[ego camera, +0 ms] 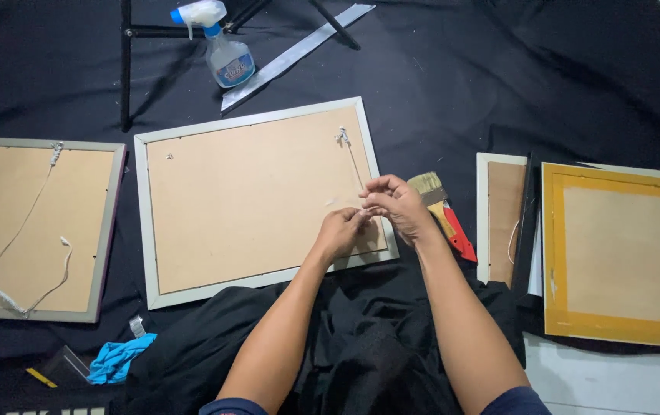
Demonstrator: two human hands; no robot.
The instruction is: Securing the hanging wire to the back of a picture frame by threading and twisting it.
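Observation:
A picture frame [253, 192] lies face down on black cloth, its brown backing board up, with a pale rim. A thin white string [353, 165] runs from a small hook at the frame's upper right down to my hands. My left hand [341, 230] and my right hand [395, 201] meet over the frame's lower right corner, both pinching the end of that string between the fingertips.
A second face-down frame [34, 230] with a loose white cord lies at left. Stacked frames [622, 253], one yellow-edged, lie at right. A paintbrush [441, 211] with a red handle lies beside my right hand. A spray bottle [226, 54], a metal strip [295, 54] and a blue cloth [119, 357] are also around.

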